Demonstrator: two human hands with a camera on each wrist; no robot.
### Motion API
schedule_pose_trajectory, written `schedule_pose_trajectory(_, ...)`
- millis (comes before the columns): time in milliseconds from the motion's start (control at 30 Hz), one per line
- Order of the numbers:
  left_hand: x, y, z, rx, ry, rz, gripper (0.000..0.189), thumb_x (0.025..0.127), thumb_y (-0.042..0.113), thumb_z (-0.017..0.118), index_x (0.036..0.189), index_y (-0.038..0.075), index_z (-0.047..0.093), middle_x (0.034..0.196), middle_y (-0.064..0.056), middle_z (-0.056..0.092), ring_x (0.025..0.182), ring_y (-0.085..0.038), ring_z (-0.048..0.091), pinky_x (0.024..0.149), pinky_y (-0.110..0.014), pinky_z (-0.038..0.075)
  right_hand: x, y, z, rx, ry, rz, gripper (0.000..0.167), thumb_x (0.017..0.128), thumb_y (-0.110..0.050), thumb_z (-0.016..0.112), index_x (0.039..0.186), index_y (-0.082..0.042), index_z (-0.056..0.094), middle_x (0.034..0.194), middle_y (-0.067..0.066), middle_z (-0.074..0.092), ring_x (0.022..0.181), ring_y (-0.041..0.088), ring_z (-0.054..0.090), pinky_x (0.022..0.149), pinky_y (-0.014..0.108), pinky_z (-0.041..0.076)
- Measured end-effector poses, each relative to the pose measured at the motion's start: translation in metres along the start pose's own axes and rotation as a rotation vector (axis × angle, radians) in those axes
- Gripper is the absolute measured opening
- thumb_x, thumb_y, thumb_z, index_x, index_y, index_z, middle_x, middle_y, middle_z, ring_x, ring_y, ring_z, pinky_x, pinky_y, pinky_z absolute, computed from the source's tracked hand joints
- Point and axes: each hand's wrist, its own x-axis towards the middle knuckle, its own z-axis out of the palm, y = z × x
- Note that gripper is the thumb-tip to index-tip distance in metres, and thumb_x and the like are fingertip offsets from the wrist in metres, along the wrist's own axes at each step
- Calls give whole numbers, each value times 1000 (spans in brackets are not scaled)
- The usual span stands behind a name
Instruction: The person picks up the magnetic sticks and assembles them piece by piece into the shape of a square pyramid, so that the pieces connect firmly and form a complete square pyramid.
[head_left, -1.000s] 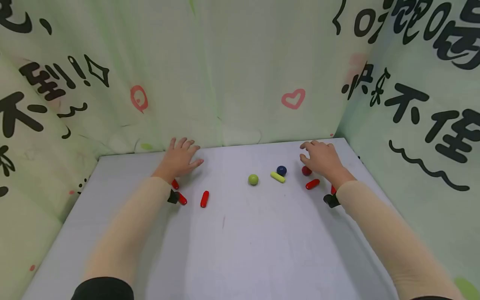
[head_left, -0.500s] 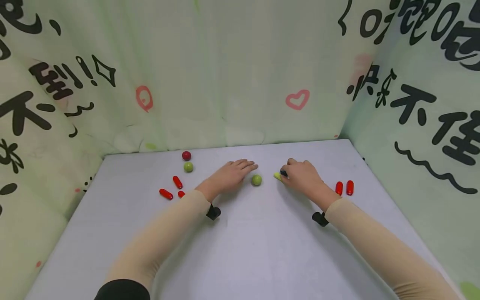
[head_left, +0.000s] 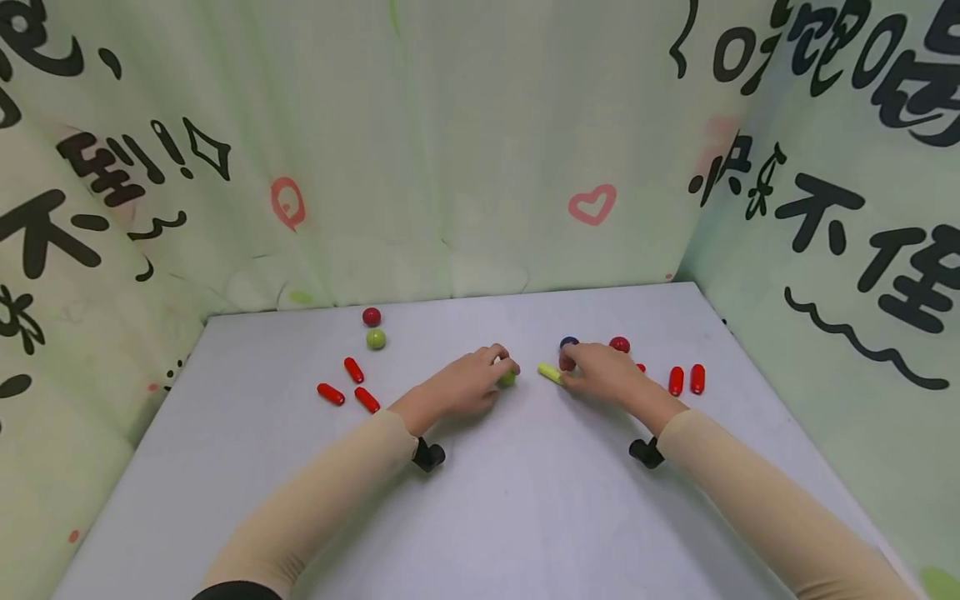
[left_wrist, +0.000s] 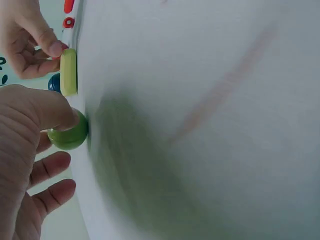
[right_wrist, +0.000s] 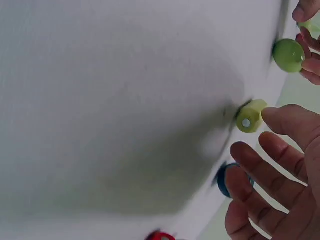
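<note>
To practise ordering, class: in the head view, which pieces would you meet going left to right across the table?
Leftmost red piece, upper left-side red piece, left-side green ball, central green ball, yellow piece, blue ball, right-side red ball, second-rightmost red piece, rightmost red piece. Overlapping pieces left out.

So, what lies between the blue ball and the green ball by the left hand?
The yellow stick lies between the blue ball and that green ball; the right wrist view shows it plainly.

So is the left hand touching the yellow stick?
No, the head view shows the left hand on a green ball, apart from the yellow stick.
</note>
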Motion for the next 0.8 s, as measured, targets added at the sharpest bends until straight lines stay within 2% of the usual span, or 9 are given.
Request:
schedule_pose_trajectory(167,-9,-4,2,-39,22,-53,44,100,11,61,142,20,54,131,-8,53,101,-19,59,89,-32,53,3,-6,12,11,19,-28,35,95,-27,73,124,-8,69,107,6,70,92,20,65,83,40,57)
schedule_pose_trajectory(267,-11,-7,4,-19,63,-63,42,101,15,63,142,19,55,121,-5,57,97,-17,58,85,-30,53,3,-12,17,28,34,-38,32,95,-24,73,122,-8,71,107,7,69,93,21,64,86,41,57)
schedule_pose_trajectory(367,-11,-9,4,-3,100,-71,39,101,16,64,139,17,57,121,-4,58,100,-17,58,87,-32,53,3,-18,19,71,32,-39,26,95,-20,73,118,-9,72,106,6,69,92,20,63,88,41,57)
schedule_pose_trajectory(467,-11,-10,1,-24,122,-63,35,99,12,65,134,13,59,131,-5,59,112,-21,61,97,-35,53,3,-22,19,115,22,-41,24,94,-19,74,116,-9,73,102,4,70,90,18,63,87,40,57)
schedule_pose_trajectory(567,-11,-10,-1,-53,117,-42,33,99,9,66,131,11,61,133,-5,62,117,-21,63,101,-37,52,1,-25,19,156,9,-45,22,94,-18,75,114,-9,73,99,2,70,88,17,63,86,38,57)
schedule_pose_trajectory(800,-16,-5,2,13,79,-8,32,99,21,70,130,18,66,119,-2,65,107,-20,62,92,-35,54,-7,-26,23,204,9,-57,19,94,-18,75,111,-10,74,95,0,70,85,15,62,83,36,56)
